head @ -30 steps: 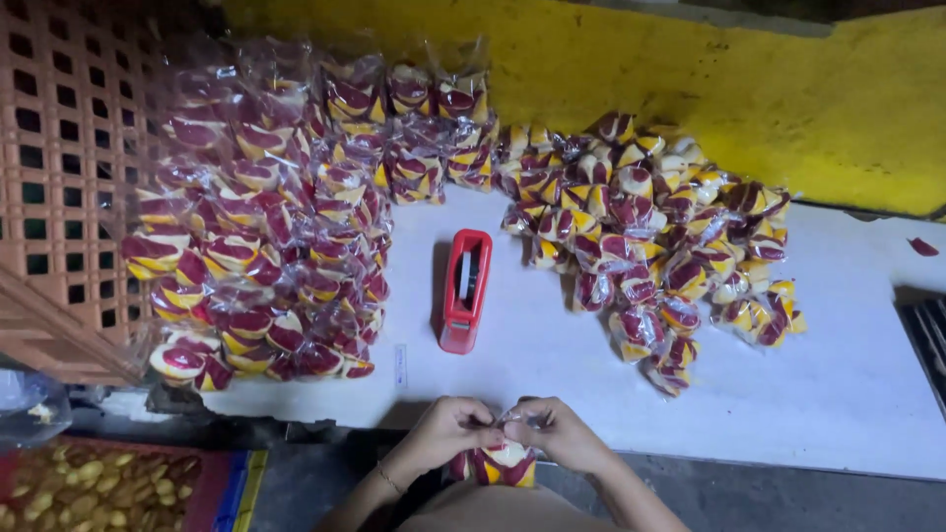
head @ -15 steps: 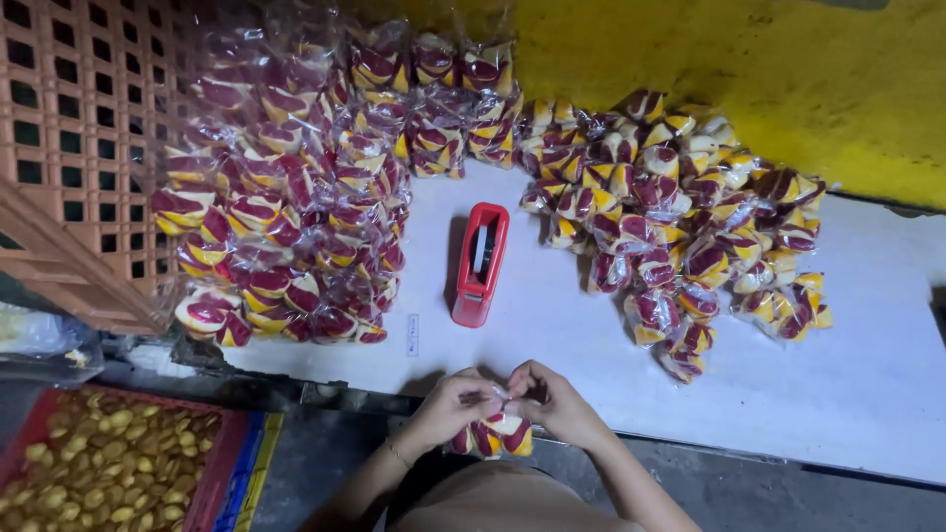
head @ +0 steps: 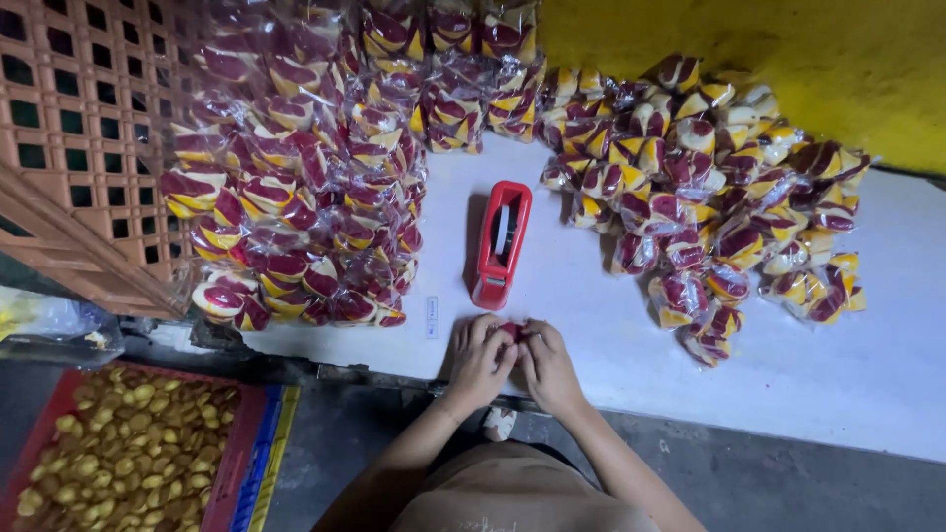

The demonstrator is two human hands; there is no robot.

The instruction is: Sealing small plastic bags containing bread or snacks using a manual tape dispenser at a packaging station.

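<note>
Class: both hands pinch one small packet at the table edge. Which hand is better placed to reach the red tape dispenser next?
Probably the left hand: the red tape dispenser stands just beyond its fingertips, slightly to that side. The right hand sits farther right, gripping the packet.

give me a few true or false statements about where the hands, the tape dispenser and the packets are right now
1. The left hand and right hand are pressed together on one small packet at the near edge of the white table. True.
2. The red tape dispenser lies on top of the right pile of packets. False: it sits on bare table between the left pile of packets and the right one.
3. A red crate of yellow pieces sits low to the left of the table. True.
4. The wall behind the table is blue. False: it is yellow.
5. The right hand rests on the dispenser. False: it stays just short of it.
</note>
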